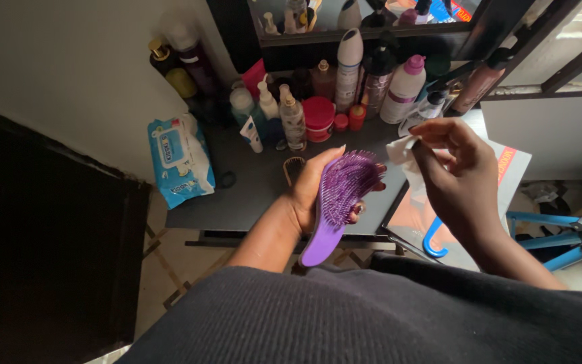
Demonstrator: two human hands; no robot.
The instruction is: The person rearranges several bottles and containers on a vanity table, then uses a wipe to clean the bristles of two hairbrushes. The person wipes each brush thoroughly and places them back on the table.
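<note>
I see my left hand (pixel 308 195) closed around the purple brush (pixel 339 195), above the surface's (pixel 250 195) front edge — right hand (pixel 463 172) fingers pinch a white wipe (pixel 404 158) beside its bristles — wiping looks underway

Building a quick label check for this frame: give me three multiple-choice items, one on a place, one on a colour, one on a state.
1. Where does the blue wipes pack lie?
A. at the table's left edge
B. on the floor
C. in the person's lap

2. What colour is the hairbrush?
A. red
B. purple
C. green

3. What is the right hand doing?
A. resting flat and open on the table
B. gripping a bottle
C. pinching a white tissue

Answers:
1 A, the pack overhangs the dark table at its left end.
2 B, bristles and handle are purple, held in the left hand.
3 C, its fingertips close on the tissue next to the brush.
</note>
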